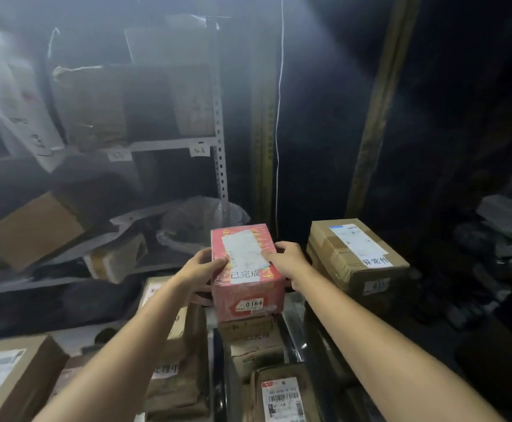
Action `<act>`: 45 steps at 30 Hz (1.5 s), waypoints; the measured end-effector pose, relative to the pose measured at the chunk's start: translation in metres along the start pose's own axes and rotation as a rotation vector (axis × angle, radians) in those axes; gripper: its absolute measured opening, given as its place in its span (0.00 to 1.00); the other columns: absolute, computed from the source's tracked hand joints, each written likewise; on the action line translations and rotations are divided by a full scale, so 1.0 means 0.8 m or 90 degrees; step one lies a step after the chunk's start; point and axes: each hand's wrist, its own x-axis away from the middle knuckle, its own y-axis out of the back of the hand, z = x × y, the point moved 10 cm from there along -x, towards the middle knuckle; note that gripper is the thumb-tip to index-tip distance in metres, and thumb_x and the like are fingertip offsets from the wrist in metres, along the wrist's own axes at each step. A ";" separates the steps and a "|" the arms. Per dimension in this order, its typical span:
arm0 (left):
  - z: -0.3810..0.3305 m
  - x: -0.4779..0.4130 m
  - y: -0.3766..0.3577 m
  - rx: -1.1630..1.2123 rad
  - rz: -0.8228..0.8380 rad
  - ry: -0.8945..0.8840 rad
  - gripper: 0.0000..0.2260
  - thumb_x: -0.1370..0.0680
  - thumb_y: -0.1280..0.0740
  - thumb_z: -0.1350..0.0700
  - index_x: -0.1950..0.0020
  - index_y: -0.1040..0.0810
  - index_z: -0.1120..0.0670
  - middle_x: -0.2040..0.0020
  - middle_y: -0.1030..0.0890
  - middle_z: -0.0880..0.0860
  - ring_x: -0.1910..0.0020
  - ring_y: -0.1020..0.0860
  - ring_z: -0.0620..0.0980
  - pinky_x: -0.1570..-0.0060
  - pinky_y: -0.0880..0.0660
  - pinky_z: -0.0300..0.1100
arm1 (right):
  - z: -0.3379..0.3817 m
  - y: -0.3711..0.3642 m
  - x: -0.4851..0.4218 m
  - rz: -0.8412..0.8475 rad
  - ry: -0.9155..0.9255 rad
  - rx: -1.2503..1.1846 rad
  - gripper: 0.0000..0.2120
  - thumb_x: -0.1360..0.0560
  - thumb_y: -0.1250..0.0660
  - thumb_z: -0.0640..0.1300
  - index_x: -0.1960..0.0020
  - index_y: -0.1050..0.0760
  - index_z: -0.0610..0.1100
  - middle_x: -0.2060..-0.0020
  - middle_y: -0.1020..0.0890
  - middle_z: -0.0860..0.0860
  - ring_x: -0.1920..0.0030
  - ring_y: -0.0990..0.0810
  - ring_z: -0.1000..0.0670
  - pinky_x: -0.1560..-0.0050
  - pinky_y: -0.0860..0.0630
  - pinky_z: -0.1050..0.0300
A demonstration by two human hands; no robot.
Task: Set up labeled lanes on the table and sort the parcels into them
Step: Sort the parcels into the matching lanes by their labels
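By dim metal shelving [220, 123] — red parcel [248, 295]

Two arms show, bare along all that is visible: the left forearm [133, 354] and the right forearm [370, 345], both slim and smooth. The left hand [201, 263] and right hand [288, 257] are bare too, wrists and fingers [268, 254] alike.

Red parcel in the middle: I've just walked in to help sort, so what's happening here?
A person grips the red parcel from both sides, left hand on its left and right hand on its right, at the top of a stack of brown boxes. It carries a slip reading 已完成. A brown carton marked 异常件 stands apart to its right.
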 end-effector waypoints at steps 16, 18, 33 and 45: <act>-0.005 0.008 -0.010 -0.004 -0.049 0.016 0.20 0.19 0.38 0.41 0.29 0.32 0.47 0.46 0.18 0.50 0.50 0.20 0.49 0.63 0.26 0.46 | 0.000 0.002 -0.009 0.050 0.014 0.056 0.26 0.19 0.34 0.51 0.25 0.36 0.48 0.38 0.20 0.46 0.50 0.20 0.51 0.64 0.28 0.58; -0.006 0.011 -0.006 -0.006 -0.055 0.021 0.15 0.18 0.38 0.42 0.36 0.30 0.49 0.50 0.18 0.49 0.54 0.20 0.48 0.63 0.27 0.45 | 0.003 -0.001 -0.009 0.056 0.018 0.080 0.25 0.19 0.34 0.51 0.25 0.35 0.47 0.36 0.21 0.46 0.51 0.22 0.51 0.66 0.31 0.59; 0.008 0.005 0.020 -0.022 -0.067 0.039 0.15 0.19 0.37 0.43 0.36 0.29 0.49 0.50 0.19 0.50 0.52 0.19 0.51 0.47 0.24 0.56 | 0.019 -0.026 -0.013 0.062 0.031 0.164 0.25 0.19 0.34 0.51 0.25 0.35 0.46 0.38 0.21 0.47 0.42 0.20 0.48 0.49 0.21 0.52; -0.002 0.000 0.003 0.006 -0.009 -0.031 0.23 0.20 0.33 0.44 0.28 0.32 0.49 0.42 0.18 0.51 0.45 0.18 0.52 0.42 0.21 0.56 | 0.006 -0.008 -0.014 0.020 0.005 0.101 0.16 0.19 0.35 0.51 0.34 0.30 0.48 0.47 0.19 0.50 0.52 0.18 0.50 0.64 0.25 0.57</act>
